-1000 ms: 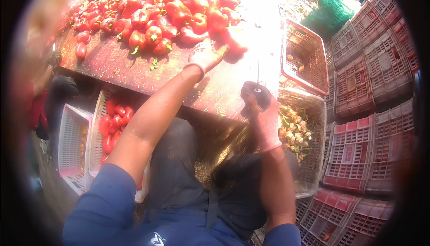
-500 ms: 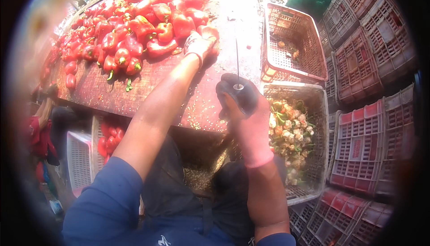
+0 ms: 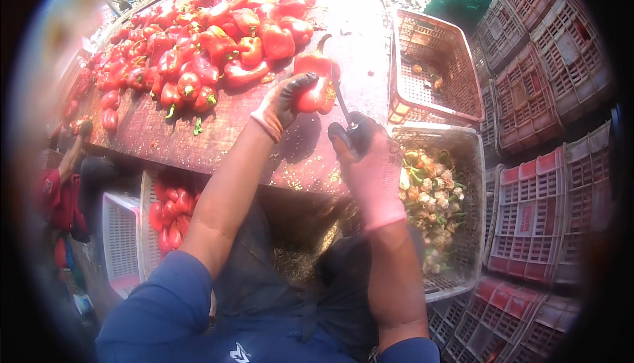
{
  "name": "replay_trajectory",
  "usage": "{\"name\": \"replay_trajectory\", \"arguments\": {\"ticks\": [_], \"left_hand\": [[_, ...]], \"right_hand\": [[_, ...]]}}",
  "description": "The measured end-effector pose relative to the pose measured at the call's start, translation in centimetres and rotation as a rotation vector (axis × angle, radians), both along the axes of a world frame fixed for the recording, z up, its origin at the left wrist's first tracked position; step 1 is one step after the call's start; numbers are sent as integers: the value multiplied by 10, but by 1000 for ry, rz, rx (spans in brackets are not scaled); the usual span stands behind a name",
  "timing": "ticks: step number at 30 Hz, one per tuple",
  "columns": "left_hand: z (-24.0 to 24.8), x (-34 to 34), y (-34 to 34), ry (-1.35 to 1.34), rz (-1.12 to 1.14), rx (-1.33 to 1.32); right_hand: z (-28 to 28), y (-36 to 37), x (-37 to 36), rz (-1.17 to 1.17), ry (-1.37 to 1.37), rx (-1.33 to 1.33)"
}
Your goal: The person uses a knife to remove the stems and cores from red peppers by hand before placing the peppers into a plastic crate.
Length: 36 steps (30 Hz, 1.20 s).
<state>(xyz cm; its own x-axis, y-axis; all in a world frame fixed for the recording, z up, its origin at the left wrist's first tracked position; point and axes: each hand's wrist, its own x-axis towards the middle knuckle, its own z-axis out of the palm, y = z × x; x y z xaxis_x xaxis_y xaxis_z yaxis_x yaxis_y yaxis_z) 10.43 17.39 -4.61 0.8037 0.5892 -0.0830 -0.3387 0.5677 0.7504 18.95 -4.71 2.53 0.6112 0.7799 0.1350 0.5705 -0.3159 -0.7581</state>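
Note:
My left hand [image 3: 284, 102], in a pale glove with dark-coated fingers, is closed around a red bell pepper [image 3: 313, 66] above the table. The pepper's stem points away from me. In a pink glove with a black-coated palm, my right hand [image 3: 364, 158] grips a thin-bladed knife [image 3: 339, 93] by its handle. The blade rises toward the pepper's right side; whether it cuts in cannot be made out. To the left of my left hand lies a large heap of red bell peppers [image 3: 218, 44] on the reddish table [image 3: 247, 146].
Right of the table stand a nearly bare crate [image 3: 436, 108] and a crate [image 3: 479, 231] of cut pepper cores. Stacked crates [image 3: 528, 211] line the far right. Below the table's left edge, another crate [image 3: 146, 214] holds red peppers. A person's arm [image 3: 69, 161] shows at far left.
My left hand has lifted a pepper off the heap's right edge and drawn it nearer the knife. The knife blade has tilted left toward the pepper.

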Motion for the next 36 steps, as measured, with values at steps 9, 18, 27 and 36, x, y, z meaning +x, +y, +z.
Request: {"name": "replay_trajectory", "arguments": {"ticks": [9,18,27,36], "left_hand": [[14,-79,-54,-26,259,198],[57,-105,-77,-127,365,190],[68,-125,-87,-1,355,365],[68,-107,-110,-13,354,401]], "right_hand": [[4,-11,-35,105,-420,-254],[-8,-19,-51,161,-348,-225],[26,-31,-63,449,798,190],[16,-28,-67,396,884,201]]}}
